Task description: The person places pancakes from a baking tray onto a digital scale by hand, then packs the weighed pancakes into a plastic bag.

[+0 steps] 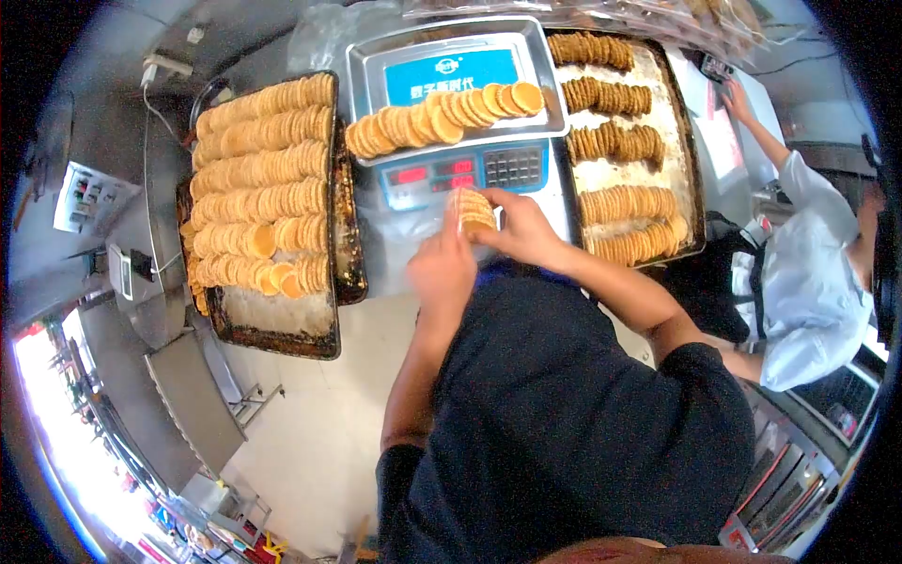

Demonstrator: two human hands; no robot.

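Observation:
Close to my body, just below the scale's display, I have a short stack of round golden cookies (pixel 476 209) between my two hands. My left hand (pixel 443 271), slightly blurred, closes on the stack's left side. On the right side, my right hand (pixel 524 228) grips it with bent fingers. Whether a clear bag surrounds the stack, I cannot tell. Directly ahead is a digital scale (pixel 516 167) with lit red digits. Its steel pan (pixel 554 89) bears a slanting row of overlapping cookies (pixel 442 117).
Left, a dark baking tray (pixel 272 329) holds several rows of golden cookies. Another tray (pixel 691 141) on the right carries darker and lighter rows. Clear plastic (pixel 343 38) lies behind the scale. A co-worker in a light shirt (pixel 817 273) stands at right, one hand (pixel 738 99) reaching forward.

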